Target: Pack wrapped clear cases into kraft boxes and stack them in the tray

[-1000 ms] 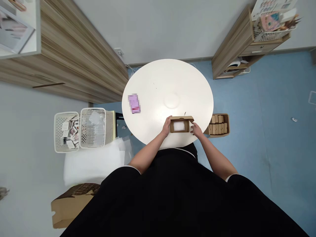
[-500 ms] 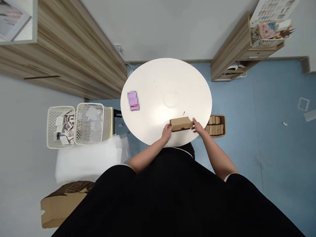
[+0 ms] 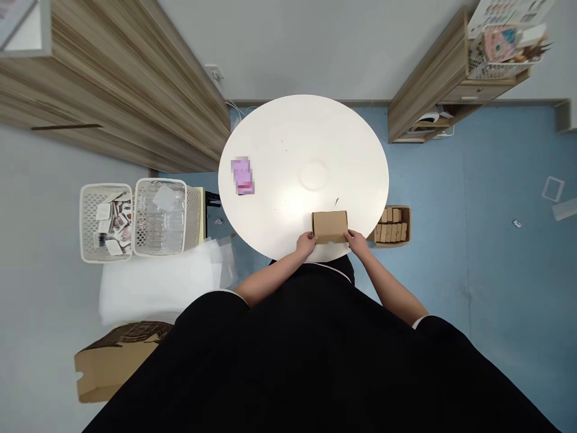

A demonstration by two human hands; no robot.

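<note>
A small brown cardboard box is held at the near edge of the round white table, its broad top face towards me. My left hand grips the box's near left corner, fingers closed on it. At the near right corner my right hand pinches the box in the same way. What is inside the box is hidden. A blurred pink-purple item lies at the left of the table.
Right of the table, a cardboard carton holds several small brown boxes. Two white baskets with packets and clear plastic stand at left, near white sheets and an open cardboard box. A wooden cabinet rises at upper left.
The box has gone from slanted to square with me, its top now showing flat. My right hand has moved from its right end down to the near right corner.
</note>
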